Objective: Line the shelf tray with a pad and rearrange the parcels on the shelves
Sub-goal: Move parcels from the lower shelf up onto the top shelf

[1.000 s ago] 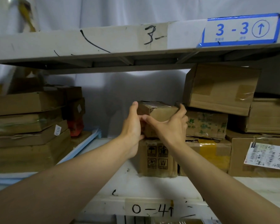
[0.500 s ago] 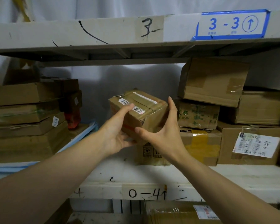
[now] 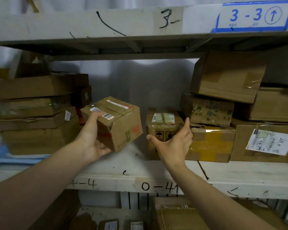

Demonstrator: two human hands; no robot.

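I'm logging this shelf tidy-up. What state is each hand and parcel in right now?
Left hand: holds the small box from below.
Small box: lifted off the shelf, tilted, taped shut.
Right hand: open, holds nothing.
Box with symbols: standing on the shelf, taped shut.

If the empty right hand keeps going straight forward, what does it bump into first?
Probably the small taped box with the umbrella marks, right ahead of the right hand; depth is hard to judge.
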